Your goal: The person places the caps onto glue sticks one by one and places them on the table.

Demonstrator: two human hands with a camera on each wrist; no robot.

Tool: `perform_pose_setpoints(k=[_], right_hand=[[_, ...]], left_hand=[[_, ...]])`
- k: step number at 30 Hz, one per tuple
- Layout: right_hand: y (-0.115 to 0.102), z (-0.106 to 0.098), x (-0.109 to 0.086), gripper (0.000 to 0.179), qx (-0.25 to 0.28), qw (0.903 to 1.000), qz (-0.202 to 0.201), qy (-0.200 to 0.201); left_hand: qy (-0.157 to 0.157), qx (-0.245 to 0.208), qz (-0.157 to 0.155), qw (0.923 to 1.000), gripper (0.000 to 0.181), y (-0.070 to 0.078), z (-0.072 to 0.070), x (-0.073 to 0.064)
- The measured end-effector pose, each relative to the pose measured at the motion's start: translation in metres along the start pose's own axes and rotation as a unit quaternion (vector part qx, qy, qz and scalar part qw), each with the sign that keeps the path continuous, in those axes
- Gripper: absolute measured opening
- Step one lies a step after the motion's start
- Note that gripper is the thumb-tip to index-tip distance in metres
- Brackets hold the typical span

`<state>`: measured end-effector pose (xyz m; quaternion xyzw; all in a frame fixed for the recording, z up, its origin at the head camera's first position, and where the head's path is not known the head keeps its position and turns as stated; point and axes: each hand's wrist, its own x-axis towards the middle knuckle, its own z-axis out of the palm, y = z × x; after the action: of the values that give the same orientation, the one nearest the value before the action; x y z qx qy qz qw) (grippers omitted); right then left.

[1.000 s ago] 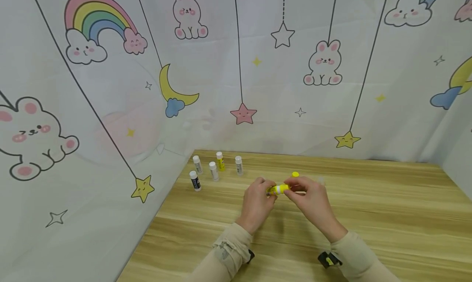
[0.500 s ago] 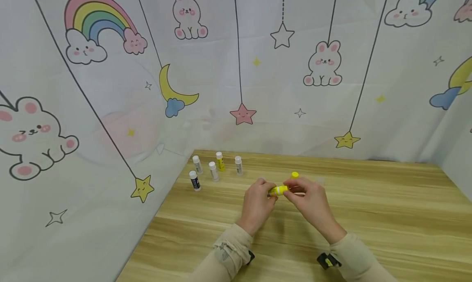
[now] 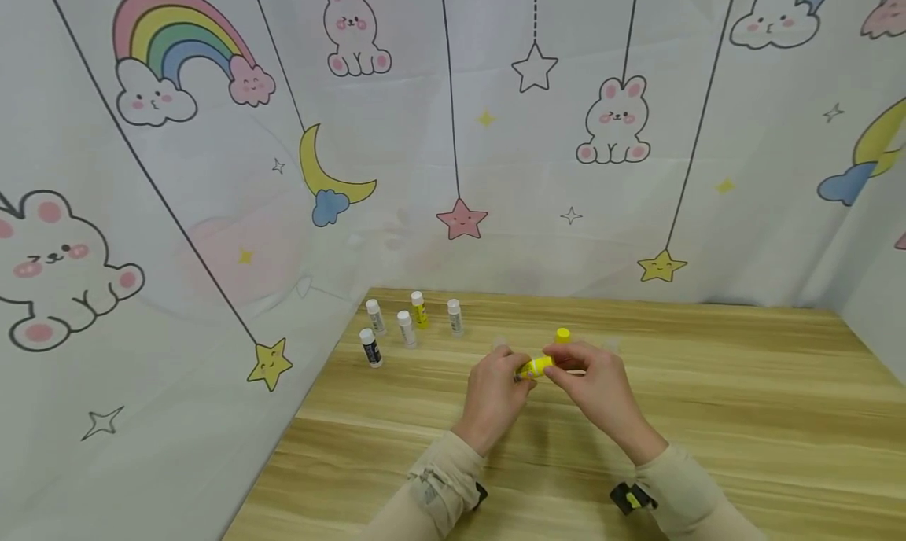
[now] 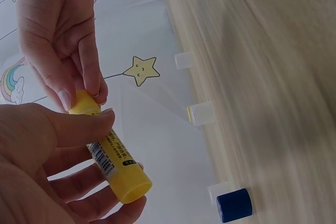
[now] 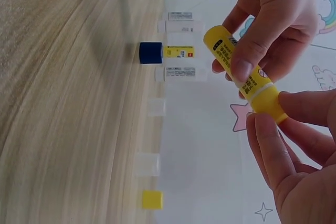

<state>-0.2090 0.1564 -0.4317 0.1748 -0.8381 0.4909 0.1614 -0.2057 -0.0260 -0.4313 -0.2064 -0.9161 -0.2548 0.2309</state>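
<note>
A yellow glue stick (image 3: 535,367) is held between both hands above the table, tilted in the wrist views. My left hand (image 3: 495,395) grips its printed body, thumb along one side. With thumb and fingers, my right hand (image 3: 598,384) pinches the plain yellow end piece (image 5: 269,103), just past a narrow white ring. The other end (image 4: 131,186) sticks out of my left hand in the left wrist view. Behind the hands a loose yellow cap (image 3: 562,336) stands on the table.
Several capped glue sticks stand at the back left, among them a dark one (image 3: 371,348) and a yellow one (image 3: 420,310). Translucent caps (image 5: 147,164) and a dark blue cap (image 4: 234,205) stand on the wooden table (image 3: 743,415). A printed curtain (image 3: 396,171) hangs behind.
The white band between the glue stick's body and its yellow end piece has narrowed. Both hands keep their grip in nearly the same place, while the head view has shifted slightly.
</note>
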Motion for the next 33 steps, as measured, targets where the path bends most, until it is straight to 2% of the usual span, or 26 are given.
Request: perform_pose_setpoints(k=[9, 15, 19, 24, 27, 30, 33], right_hand=[[-0.003, 0.001, 0.002, 0.023, -0.013, 0.9996, 0.012, -0.021], [-0.006, -0.001, 0.004, 0.023, -0.036, 0.9992, -0.002, -0.017], [-0.010, -0.001, 0.007, 0.021, -0.032, 0.9993, 0.007, -0.020], [-0.011, 0.001, 0.013, 0.020, -0.002, 0.9986, 0.020, -0.049], [-0.007, -0.001, 0.015, 0.021, 0.022, 0.9977, 0.034, -0.054], [-0.004, -0.007, 0.016, 0.024, 0.042, 0.9962, 0.050, -0.058], [-0.003, -0.013, 0.016, 0.025, 0.031, 0.9959, 0.058, -0.062]], left_hand=[[-0.003, 0.005, 0.016, 0.9999, 0.027, 0.000, 0.001, -0.003], [0.027, 0.016, 0.044, 0.9985, 0.027, 0.002, 0.001, -0.003], [0.054, 0.065, 0.071, 0.9939, 0.024, 0.004, -0.002, -0.003], [0.071, 0.146, 0.092, 0.9824, 0.023, 0.004, -0.008, -0.001], [0.059, 0.126, 0.092, 0.9859, 0.024, 0.001, -0.009, 0.002], [0.036, 0.065, 0.082, 0.9939, 0.031, -0.005, -0.009, 0.003], [0.013, 0.016, 0.062, 0.9979, 0.040, -0.014, -0.010, 0.004]])
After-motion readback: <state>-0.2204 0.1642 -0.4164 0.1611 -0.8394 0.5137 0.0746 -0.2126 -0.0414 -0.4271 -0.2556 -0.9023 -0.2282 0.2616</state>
